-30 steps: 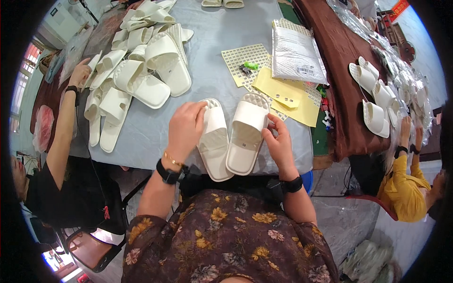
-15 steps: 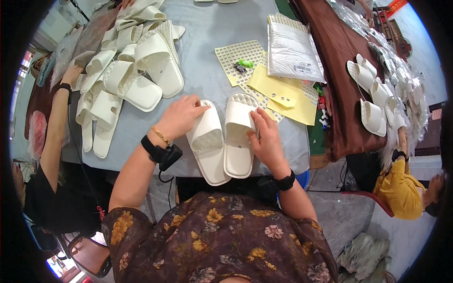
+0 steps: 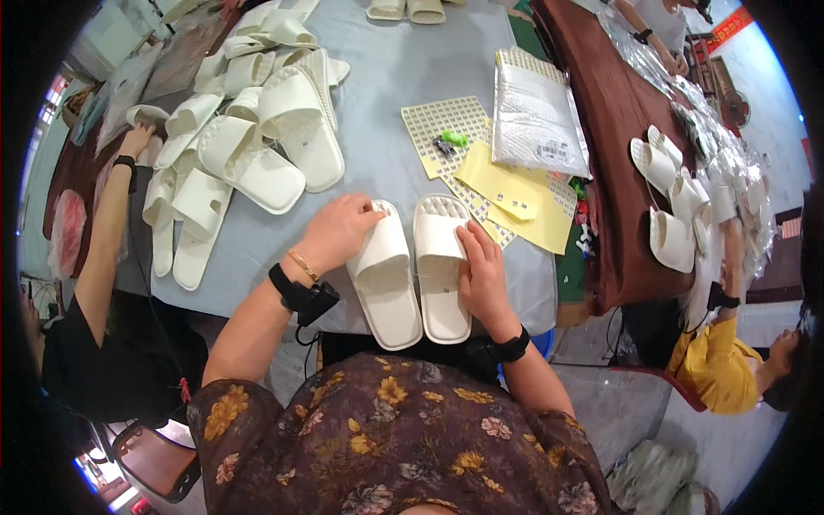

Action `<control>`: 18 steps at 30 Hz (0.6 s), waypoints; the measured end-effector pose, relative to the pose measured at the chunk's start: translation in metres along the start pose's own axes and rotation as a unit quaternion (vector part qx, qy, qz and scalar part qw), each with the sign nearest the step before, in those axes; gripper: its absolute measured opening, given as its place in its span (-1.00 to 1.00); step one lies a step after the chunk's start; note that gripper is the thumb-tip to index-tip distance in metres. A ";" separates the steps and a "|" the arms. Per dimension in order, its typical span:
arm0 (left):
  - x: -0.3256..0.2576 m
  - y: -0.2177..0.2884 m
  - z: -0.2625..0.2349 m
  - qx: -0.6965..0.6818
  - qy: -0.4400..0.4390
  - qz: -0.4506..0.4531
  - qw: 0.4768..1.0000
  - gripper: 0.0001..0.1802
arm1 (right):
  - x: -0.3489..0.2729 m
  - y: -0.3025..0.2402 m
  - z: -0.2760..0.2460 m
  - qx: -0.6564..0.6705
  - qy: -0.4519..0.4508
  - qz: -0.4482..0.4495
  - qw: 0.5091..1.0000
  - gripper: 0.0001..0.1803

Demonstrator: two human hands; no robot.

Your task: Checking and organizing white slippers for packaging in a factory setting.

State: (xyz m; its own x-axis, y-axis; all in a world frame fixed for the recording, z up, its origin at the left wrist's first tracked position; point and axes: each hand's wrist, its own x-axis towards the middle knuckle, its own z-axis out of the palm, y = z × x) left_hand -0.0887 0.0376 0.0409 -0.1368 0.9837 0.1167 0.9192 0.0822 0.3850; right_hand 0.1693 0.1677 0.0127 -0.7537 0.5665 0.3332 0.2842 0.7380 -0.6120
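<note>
Two white slide slippers lie side by side at the near edge of the table, open ends toward me and heels just at the edge. My left hand (image 3: pixel 343 228) is closed on the outer side of the left slipper (image 3: pixel 386 300), by the top of its strap. On the other side my right hand (image 3: pixel 486 276) grips the right slipper (image 3: pixel 444 316), fingers on its strap and thumb by the opening. A small dark size mark shows on the right slipper's insole. The two slippers nearly touch at their heels, with a narrow gap between their straps.
A heap of white slippers (image 3: pixel 257 129) covers the table's left part. Yellow sticker sheets (image 3: pixel 489 184), a small green item (image 3: pixel 455 137) and a silver padded mailer (image 3: pixel 541 116) lie ahead right. Co-workers' arms (image 3: pixel 107 227) reach in from both sides. More slippers (image 3: pixel 672 240) sit on a brown-covered table.
The slippers have turned from overlapping at the heels to lying nearly parallel, side by side. Both hands stay on them. The view has shifted slightly, showing more of the table's far end.
</note>
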 end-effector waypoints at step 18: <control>-0.081 0.095 0.050 -0.177 0.267 0.017 0.947 -0.73 | -0.016 0.013 0.011 -0.025 -0.003 -0.018 1.000 -0.35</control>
State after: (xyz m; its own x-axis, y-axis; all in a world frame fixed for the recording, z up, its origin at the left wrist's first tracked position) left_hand 0.0286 -0.0260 0.0222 -0.3631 0.7561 0.5444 0.7576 -0.1006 0.6450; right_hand 0.1788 0.1640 -0.0087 -0.7672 0.5375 0.3500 0.2868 0.7755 -0.5624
